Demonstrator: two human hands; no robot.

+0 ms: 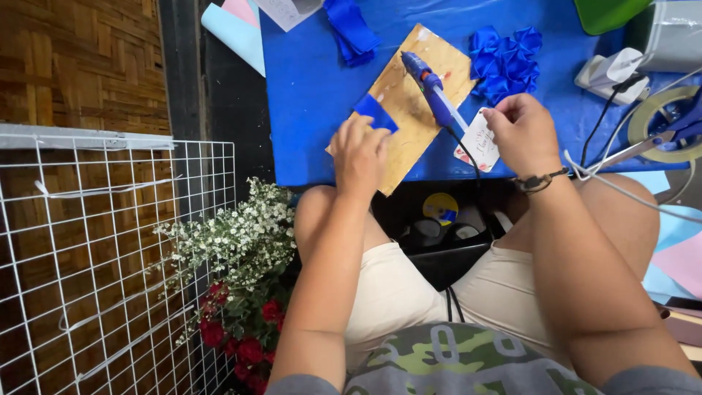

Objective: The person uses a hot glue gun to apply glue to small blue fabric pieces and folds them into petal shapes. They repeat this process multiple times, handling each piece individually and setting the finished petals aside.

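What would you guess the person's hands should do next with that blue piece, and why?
Probably the right hand should pick up the glue gun: it lies unheld on the wooden board, while the left hand already pinches the blue piece there.

This looks like a florist's or gift-craft workspace set up on a floor. Just beyond the person's fingers [369, 135] lie a blue glue gun [430, 88] on a plywood board [409, 102], folded blue ribbon bows [504, 62] and coloured paper sheets [238, 29]. Below and left of the fingers stand white filler flowers [234, 234], red roses [241, 336] and a white wire grid panel [110, 263].
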